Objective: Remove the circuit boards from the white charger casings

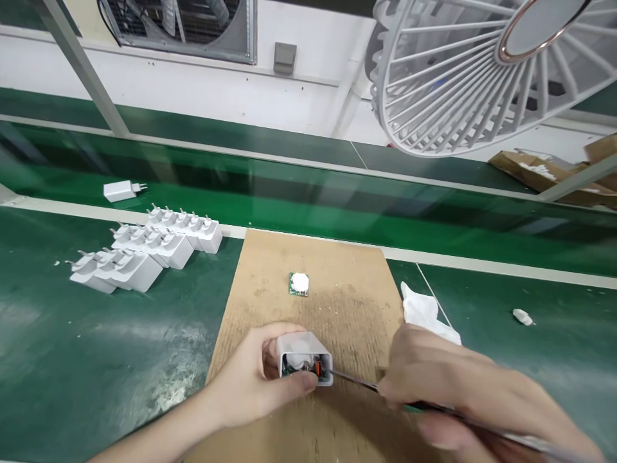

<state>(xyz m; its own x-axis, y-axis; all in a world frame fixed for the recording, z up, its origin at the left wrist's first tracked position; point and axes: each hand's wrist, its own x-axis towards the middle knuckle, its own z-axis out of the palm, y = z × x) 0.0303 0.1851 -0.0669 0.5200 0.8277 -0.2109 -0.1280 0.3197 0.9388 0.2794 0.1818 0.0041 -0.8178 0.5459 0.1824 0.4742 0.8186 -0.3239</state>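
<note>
Near the front of the brown board (357, 283), my left hand (260, 379) is wrapped round a white plastic housing (304, 342). Its open end shows a circuit board, white filler and a red-orange part inside. My right hand (434, 379) grips a thin metal tool (354, 381), whose tip is at the right edge of the housing's opening. Behind the housing a small green circuit board (299, 284) topped with white filler lies on the brown board.
Rows of white housings with plug pins (139, 247) stand at the left. A single white charger (123, 190) lies behind them. A white cloth (424, 310) and a small white piece (523, 316) are at right. A fan (457, 83) hangs above the back right.
</note>
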